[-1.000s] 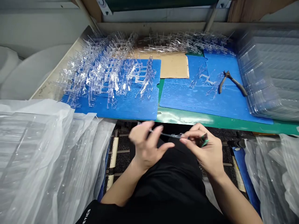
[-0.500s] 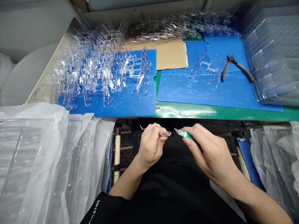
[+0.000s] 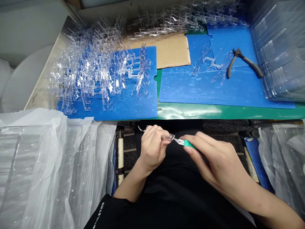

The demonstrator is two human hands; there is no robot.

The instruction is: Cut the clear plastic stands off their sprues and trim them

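My left hand [image 3: 153,147] is closed around a clear plastic part [image 3: 170,137], whose end sticks out past the thumb and forefinger. A thin curved bit of the same part shows beyond the knuckles; the palm hides the middle. In my right hand [image 3: 212,156] is a green-handled craft knife [image 3: 188,143], gripped between thumb and fingers. Its pointed blade reaches left to the exposed end of the plastic part and seems to touch it. Both hands are held over my lap, in front of the bench edge.
Many clear plastic mouldings [image 3: 105,70] are heaped on a blue sheet [image 3: 145,106] at the left. Cutting pliers [image 3: 238,57] lie on the right-hand blue sheet [image 3: 181,92], beside a clear sprue [image 3: 213,63]. Stacked clear trays [image 3: 281,60] stand at the right; wrapped trays [image 3: 47,152] flank me.
My right hand has brought the knife left and slightly down, so its tip meets the plastic part. My left hand stays nearly still. The whole view has shifted slightly.
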